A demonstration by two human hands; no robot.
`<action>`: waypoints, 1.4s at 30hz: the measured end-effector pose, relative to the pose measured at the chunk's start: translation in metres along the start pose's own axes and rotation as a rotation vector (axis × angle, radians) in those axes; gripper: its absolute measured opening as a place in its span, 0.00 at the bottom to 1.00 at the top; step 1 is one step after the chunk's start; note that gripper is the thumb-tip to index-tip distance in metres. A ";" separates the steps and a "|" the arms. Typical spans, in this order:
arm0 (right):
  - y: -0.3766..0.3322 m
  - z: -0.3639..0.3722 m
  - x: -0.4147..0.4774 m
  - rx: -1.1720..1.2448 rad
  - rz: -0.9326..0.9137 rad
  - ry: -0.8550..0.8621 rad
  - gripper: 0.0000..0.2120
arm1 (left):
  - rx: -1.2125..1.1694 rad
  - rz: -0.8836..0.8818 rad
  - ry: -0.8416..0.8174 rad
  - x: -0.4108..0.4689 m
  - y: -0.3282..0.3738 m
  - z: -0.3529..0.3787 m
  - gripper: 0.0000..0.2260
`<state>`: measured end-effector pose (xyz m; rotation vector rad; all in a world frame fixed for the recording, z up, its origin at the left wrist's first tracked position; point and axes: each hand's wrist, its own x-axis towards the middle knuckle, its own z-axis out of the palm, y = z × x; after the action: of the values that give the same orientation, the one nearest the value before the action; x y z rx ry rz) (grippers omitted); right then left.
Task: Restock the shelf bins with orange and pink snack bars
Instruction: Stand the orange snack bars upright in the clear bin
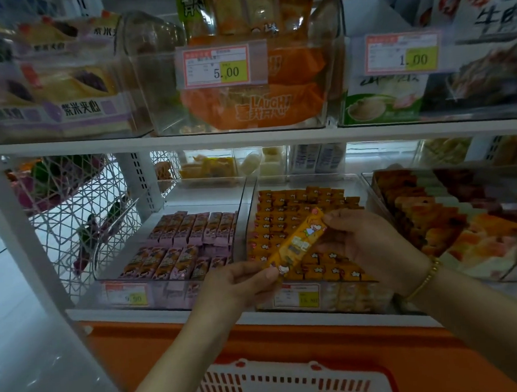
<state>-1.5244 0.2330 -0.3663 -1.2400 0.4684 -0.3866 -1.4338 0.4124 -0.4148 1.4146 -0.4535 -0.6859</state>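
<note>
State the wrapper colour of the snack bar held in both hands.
Orange with a cartoon print, on the snack bar; head view.

1 orange snack bar (pixel 297 242) slants, held, above the right bin (pixel 365 295) packed with orange bars (pixel 286 215); pink snack bars (pixel 176 256) lie in 2 rows in the left bin (pixel 166 294).

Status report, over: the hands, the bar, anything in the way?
Left hand and right hand pinch one orange bar by its ends, over orange bin. Nothing blocks it.
</note>
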 end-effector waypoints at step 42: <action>-0.015 -0.036 0.001 -0.728 -0.300 -0.380 0.18 | -0.387 -0.325 -0.072 0.001 -0.007 0.011 0.11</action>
<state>-1.5433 0.1993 -0.3611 -2.0563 0.0809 -0.2222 -1.4412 0.4034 -0.4210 1.1054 -0.1324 -1.0307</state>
